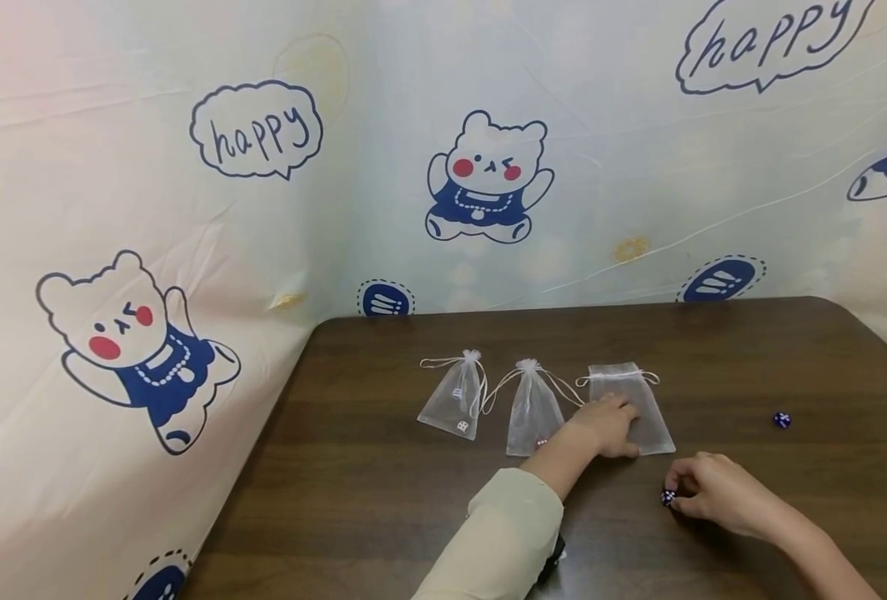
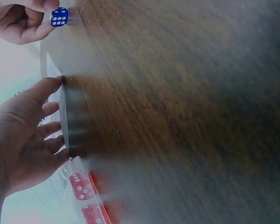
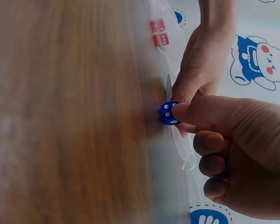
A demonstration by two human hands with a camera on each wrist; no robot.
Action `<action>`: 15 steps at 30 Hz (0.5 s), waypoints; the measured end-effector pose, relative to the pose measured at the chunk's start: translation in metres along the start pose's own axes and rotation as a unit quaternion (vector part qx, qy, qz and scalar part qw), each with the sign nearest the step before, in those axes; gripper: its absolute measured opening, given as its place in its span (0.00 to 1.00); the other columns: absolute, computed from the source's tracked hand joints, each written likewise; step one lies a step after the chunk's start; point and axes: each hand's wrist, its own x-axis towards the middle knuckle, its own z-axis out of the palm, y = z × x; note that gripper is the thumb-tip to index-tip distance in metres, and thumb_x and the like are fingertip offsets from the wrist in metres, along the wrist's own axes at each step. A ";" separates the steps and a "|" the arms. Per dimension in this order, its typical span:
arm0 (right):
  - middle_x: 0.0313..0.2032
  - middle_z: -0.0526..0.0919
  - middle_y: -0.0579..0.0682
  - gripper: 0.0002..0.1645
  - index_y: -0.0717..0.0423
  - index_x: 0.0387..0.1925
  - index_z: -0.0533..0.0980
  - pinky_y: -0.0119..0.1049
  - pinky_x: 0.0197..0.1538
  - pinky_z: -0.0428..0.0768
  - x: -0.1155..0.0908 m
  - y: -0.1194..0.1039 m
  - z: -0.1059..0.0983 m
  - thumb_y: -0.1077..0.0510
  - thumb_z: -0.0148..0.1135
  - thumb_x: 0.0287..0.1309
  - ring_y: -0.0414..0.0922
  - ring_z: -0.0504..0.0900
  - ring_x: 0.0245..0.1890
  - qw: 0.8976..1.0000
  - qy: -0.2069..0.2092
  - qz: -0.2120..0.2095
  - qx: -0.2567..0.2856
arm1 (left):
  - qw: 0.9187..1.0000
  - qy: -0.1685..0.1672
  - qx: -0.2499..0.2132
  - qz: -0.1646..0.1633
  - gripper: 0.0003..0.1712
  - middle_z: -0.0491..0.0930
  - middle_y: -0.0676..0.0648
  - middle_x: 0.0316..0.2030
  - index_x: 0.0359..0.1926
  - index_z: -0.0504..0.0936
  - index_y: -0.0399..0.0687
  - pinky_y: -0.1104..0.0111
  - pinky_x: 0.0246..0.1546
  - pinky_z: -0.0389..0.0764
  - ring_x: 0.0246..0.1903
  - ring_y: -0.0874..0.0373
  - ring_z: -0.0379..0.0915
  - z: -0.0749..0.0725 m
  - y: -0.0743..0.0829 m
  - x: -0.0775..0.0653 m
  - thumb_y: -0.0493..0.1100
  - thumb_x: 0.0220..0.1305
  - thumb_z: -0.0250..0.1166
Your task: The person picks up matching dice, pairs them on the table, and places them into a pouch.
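Observation:
My left hand rests with its fingers extended on a flat white mesh drawstring bag, the rightmost of three. Between thumb and fingertips my right hand pinches a blue die with white pips, just in front of that bag. Farther right on the table lies another blue die. The middle drawstring bag is cinched at its neck and has red dice inside, partly hidden by my left arm in the head view. White dice show through the left drawstring bag, also cinched.
Everything lies on a dark brown wooden table. A pale cloth backdrop with bear drawings hangs behind it and along its left side. White drawstrings trail between the bags. A black object shows beside my left sleeve.

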 end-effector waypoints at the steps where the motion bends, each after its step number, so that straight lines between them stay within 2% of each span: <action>1: 0.15 0.60 0.36 0.09 0.47 0.26 0.75 0.30 0.24 0.60 0.000 0.000 0.000 0.60 0.69 0.43 0.31 0.58 0.18 1.000 -0.004 0.001 0.003 | 1.000 0.000 0.001 -0.001 0.34 0.57 0.61 0.65 0.65 0.64 0.67 0.73 0.60 0.56 0.65 0.63 0.49 0.000 0.000 0.000 0.63 0.57 0.59; 6: 0.16 0.63 0.37 0.09 0.49 0.28 0.76 0.30 0.24 0.61 0.000 0.000 -0.003 0.59 0.69 0.43 0.32 0.59 0.19 1.000 -0.022 0.019 0.005 | 1.000 0.001 0.006 0.002 0.35 0.58 0.62 0.65 0.65 0.63 0.69 0.73 0.59 0.57 0.65 0.64 0.50 0.002 0.001 0.003 0.64 0.57 0.59; 9: 0.20 0.66 0.38 0.11 0.51 0.31 0.78 0.31 0.25 0.62 -0.003 0.001 -0.010 0.56 0.70 0.42 0.34 0.62 0.22 0.999 -0.016 0.038 -0.014 | 1.000 0.005 0.009 0.006 0.34 0.59 0.62 0.64 0.64 0.65 0.69 0.73 0.58 0.59 0.64 0.65 0.51 0.005 0.000 0.007 0.64 0.56 0.59; 11: 0.21 0.67 0.39 0.13 0.51 0.33 0.79 0.32 0.25 0.63 -0.005 0.003 -0.017 0.55 0.71 0.41 0.36 0.62 0.24 0.998 0.001 0.054 -0.034 | 1.000 0.005 0.010 0.007 0.34 0.59 0.61 0.64 0.64 0.65 0.68 0.73 0.58 0.59 0.64 0.65 0.51 0.005 0.000 0.007 0.63 0.57 0.59; 15: 0.18 0.64 0.40 0.12 0.55 0.33 0.80 0.32 0.23 0.61 -0.009 0.015 -0.032 0.57 0.70 0.43 0.36 0.60 0.20 0.994 0.067 0.063 -0.064 | 1.000 0.002 0.006 0.007 0.34 0.58 0.61 0.64 0.64 0.64 0.68 0.73 0.59 0.58 0.65 0.64 0.50 0.004 0.000 0.005 0.63 0.57 0.59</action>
